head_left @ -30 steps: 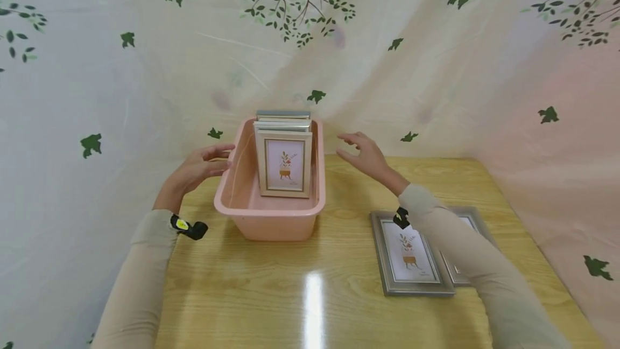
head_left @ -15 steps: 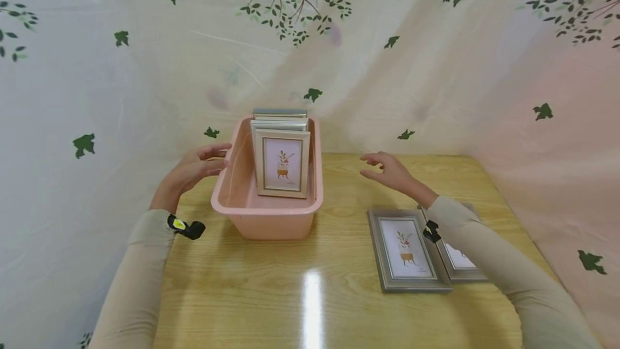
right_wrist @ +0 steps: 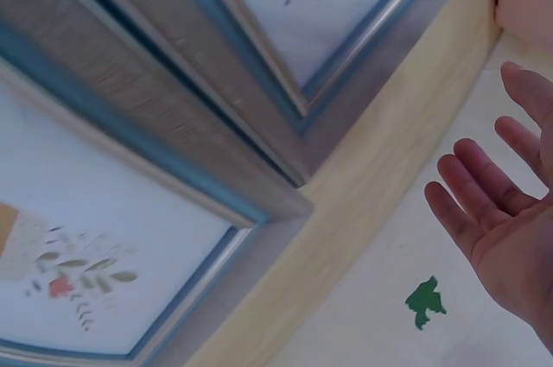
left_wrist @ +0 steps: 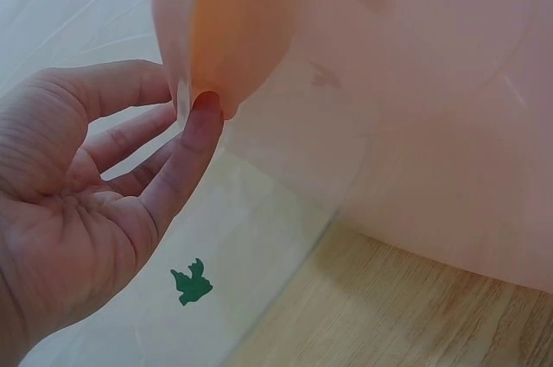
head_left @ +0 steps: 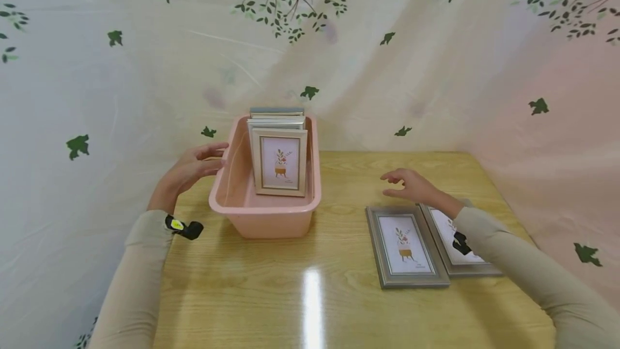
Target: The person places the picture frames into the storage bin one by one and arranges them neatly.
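Observation:
A pink plastic basin (head_left: 266,225) stands on the table at centre left. Several picture frames stand upright inside it, the front one a cream picture frame (head_left: 280,163) with a potted-plant print. My left hand (head_left: 191,168) pinches the basin's left rim between thumb and fingers, as the left wrist view shows around the rim (left_wrist: 181,47). Over the table, my right hand (head_left: 411,186) holds nothing, its fingers relaxed, just behind two grey picture frames lying face up: the nearer grey frame (head_left: 407,246) and the right grey frame (head_left: 443,230), partly hidden by the right forearm.
The wooden table (head_left: 252,295) runs back to a pale curtain (head_left: 368,79) printed with leaves and green birds. More curtain hangs along the left and right sides. A bright light reflection lies on the table's front middle.
My right hand has moved away from the basin, right and toward me, to just behind the grey picture frames. My left hand has stayed at the basin's rim; the view has shifted slightly.

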A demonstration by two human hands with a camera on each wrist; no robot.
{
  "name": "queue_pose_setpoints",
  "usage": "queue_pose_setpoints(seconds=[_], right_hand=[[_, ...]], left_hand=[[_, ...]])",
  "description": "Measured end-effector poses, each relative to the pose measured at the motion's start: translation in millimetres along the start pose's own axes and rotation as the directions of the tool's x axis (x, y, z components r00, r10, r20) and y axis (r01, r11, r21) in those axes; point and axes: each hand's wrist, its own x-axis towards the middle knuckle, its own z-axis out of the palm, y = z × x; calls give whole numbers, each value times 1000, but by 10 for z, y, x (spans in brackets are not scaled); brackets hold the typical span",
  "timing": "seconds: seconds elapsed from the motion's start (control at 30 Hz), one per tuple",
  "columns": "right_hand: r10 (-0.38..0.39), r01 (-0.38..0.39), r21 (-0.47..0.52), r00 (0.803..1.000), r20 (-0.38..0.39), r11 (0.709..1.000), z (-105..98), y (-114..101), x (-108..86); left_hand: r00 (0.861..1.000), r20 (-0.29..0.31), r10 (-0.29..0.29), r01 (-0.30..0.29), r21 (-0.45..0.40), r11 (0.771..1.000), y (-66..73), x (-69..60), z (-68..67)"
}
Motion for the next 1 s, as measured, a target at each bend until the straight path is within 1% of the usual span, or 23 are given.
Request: queue_pose_setpoints(seconds=[0.2,0.33,0.5,0.67,0.8,1.0], right_hand=[[-3,5,-24,998,55,1000,-29,92,-155],[23,-22,-6,995,99,1000,-39,123,-277],[52,-54,15,989,140,998,-4,146,-377],[65,-70,25,985,158,997,62,175,-408],[52,-56,24,988,147,998,112,213,-414],[44,-44,-9,988,151,999,149,210,-407]], left_hand=[[1000,-5,-11,11,-15,1000,-23,7,3],[1000,-8,-16,16,-32,999,-40,13,6],[1000,-11,6,-7,-56,998,-51,17,1],[1000,-10,22,-22,-71,997,-51,9,7],[1000,-8,20,-21,-75,997,-55,4,5],[1000,-10,14,-15,-64,998,-62,5,-5]])
